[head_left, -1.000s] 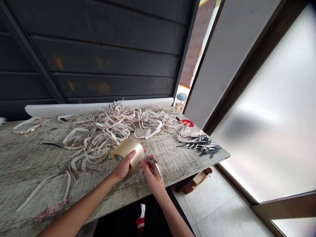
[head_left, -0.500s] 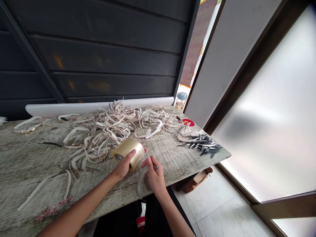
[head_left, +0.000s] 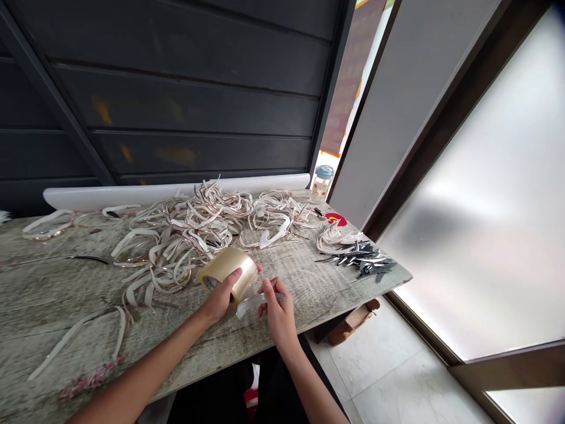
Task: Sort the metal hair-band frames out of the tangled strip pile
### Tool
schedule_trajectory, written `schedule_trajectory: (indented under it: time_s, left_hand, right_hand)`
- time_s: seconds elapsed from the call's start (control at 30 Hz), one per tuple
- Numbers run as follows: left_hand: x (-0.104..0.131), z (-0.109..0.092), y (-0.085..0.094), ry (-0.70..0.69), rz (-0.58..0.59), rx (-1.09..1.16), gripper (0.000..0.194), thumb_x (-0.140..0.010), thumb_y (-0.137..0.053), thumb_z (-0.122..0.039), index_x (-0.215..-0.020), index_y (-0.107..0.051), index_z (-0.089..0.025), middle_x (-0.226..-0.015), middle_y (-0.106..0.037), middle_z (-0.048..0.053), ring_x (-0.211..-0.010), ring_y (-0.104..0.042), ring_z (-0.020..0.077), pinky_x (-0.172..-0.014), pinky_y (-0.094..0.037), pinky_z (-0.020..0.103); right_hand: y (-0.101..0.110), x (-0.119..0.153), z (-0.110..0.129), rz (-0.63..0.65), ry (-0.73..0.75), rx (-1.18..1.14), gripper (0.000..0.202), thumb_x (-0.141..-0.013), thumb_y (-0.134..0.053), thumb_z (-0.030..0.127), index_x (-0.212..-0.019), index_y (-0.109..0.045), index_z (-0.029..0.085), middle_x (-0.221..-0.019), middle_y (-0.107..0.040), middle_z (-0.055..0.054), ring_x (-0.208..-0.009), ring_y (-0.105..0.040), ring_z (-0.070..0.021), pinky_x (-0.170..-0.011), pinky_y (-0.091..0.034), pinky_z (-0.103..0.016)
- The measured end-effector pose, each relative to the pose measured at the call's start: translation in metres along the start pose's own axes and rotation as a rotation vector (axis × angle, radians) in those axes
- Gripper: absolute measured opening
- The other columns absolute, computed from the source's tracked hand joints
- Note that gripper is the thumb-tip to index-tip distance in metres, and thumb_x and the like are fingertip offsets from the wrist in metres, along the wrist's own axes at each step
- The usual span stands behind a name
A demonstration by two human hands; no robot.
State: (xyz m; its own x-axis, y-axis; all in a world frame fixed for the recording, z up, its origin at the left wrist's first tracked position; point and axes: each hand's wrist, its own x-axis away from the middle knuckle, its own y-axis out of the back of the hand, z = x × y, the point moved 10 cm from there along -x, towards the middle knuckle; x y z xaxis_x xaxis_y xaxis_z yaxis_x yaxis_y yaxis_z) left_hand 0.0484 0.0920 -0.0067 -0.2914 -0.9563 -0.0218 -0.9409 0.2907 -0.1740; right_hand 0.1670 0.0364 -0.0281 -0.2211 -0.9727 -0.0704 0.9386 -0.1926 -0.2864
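My left hand (head_left: 224,296) grips a wide roll of clear yellowish packing tape (head_left: 230,264), tilted over the tabletop with its core facing left. Just to the right, my right hand (head_left: 277,306) pinches a pale translucent strip (head_left: 252,302) between thumb and fingers; its free end points left toward the roll. A small dark bit shows at the edge of those fingers, too small to name. Behind the roll lies a tangled heap of white and rose-gold curved strips (head_left: 212,206).
A bundle of white strips (head_left: 333,237) and a pile of black slivers (head_left: 373,259) lie at the table's right end, near a red round piece (head_left: 336,219). A jar with a blue lid (head_left: 323,176) stands behind. A long white roll (head_left: 132,194) lines the back edge.
The strip in my right hand has swung up from hanging down to pointing left, near the tape roll. My left hand keeps the roll in almost the same place.
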Motion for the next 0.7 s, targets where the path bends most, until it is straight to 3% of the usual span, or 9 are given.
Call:
schedule_trajectory:
  time_s: [0.17, 0.33, 0.47, 0.6, 0.7]
  left_hand:
    - [-0.002, -0.001, 0.004, -0.019, -0.015, -0.032, 0.054, -0.077, -0.06, -0.058, -0.108, -0.069, -0.016, -0.103, -0.075, 0.012, -0.108, -0.063, 0.0358, -0.094, -0.048, 0.04]
    - [0.0, -0.003, -0.001, -0.051, 0.051, -0.028, 0.046, -0.081, -0.058, -0.056, -0.103, -0.07, -0.017, -0.104, -0.074, 0.012, -0.106, -0.063, 0.0342, -0.096, -0.046, 0.039]
    - [0.0, -0.003, -0.003, -0.066, 0.085, -0.019, 0.04, -0.086, -0.055, -0.052, -0.105, -0.07, -0.019, -0.109, -0.073, 0.01, -0.108, -0.062, 0.032, -0.095, -0.045, 0.036]
    - [0.0, -0.004, -0.002, -0.072, 0.083, -0.026, 0.038, -0.087, -0.055, -0.051, -0.103, -0.07, -0.02, -0.11, -0.073, 0.009, -0.108, -0.062, 0.0326, -0.093, -0.045, 0.037]
    - [0.0, -0.002, -0.001, -0.077, 0.075, -0.016, 0.038, -0.087, -0.055, -0.051, -0.104, -0.069, -0.02, -0.108, -0.074, 0.008, -0.108, -0.062, 0.0333, -0.095, -0.045, 0.039]
  right_hand:
    - [0.022, -0.011, 0.0, -0.114, 0.042, -0.133, 0.045, -0.077, -0.067, 0.058, -0.069, -0.04, 0.024, -0.07, -0.045, 0.005, -0.057, -0.048, -0.0106, -0.054, -0.053, -0.025]
    - [0.091, -0.038, -0.016, -0.296, -0.12, -0.379, 0.032, -0.073, -0.074, 0.048, -0.08, -0.055, 0.024, -0.075, -0.061, 0.0, -0.065, -0.061, -0.0164, -0.072, -0.059, -0.035]
    - [0.141, -0.06, -0.008, -0.341, -0.103, -0.373, 0.027, -0.072, -0.073, 0.044, -0.083, -0.058, 0.023, -0.079, -0.065, -0.002, -0.079, -0.068, -0.0193, -0.082, -0.059, -0.036]
    - [0.159, -0.062, -0.004, -0.378, -0.044, -0.316, 0.031, -0.071, -0.074, 0.041, -0.091, -0.059, 0.023, -0.096, -0.065, -0.005, -0.1, -0.068, -0.023, -0.091, -0.057, -0.037]
    - [0.163, -0.052, -0.003, -0.429, 0.022, -0.246, 0.048, -0.071, -0.075, 0.041, -0.111, -0.054, 0.025, -0.116, -0.06, -0.006, -0.113, -0.063, -0.0235, -0.097, -0.053, -0.038]
